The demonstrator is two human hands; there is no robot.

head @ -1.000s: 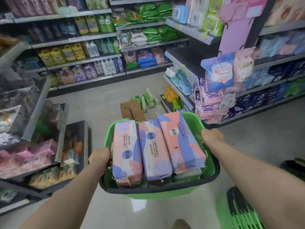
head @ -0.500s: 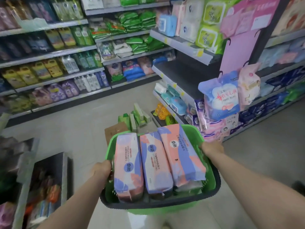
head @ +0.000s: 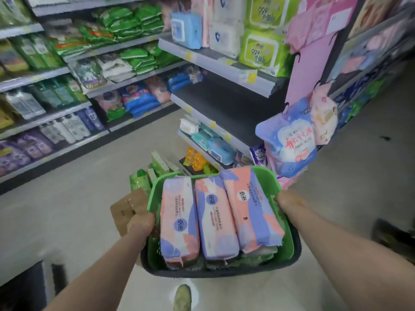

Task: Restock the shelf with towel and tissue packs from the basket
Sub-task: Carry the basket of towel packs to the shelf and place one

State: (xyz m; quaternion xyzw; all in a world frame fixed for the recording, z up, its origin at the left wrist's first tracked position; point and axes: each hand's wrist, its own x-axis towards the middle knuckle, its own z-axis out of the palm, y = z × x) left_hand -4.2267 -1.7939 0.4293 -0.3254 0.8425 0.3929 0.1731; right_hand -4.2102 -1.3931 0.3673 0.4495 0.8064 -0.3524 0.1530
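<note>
I carry a green basket (head: pixel 272 182) with a dark rim in front of me. My left hand (head: pixel 142 222) grips its left rim and my right hand (head: pixel 290 202) grips its right rim. Three pink-and-purple cotton towel packs (head: pixel 213 218) stand side by side in it, with more packs partly hidden beneath. The shelf unit (head: pixel 215 58) rises ahead on the right; its middle shelf (head: pixel 229 104) is dark and bare, with wipe packs on the levels above and below.
A cardboard box (head: pixel 128 208) and green packs (head: pixel 155 169) lie on the floor ahead of the basket. Bagged goods (head: pixel 289 140) hang on the pink end panel at right. Stocked shelves (head: pixel 67 86) line the far left of the aisle. My shoe (head: pixel 182 297) shows below.
I have walked forward with the basket, and the right-hand shelf unit is nearer and larger in view. The left floor shelving has slid out of view. Both hands keep their grip.
</note>
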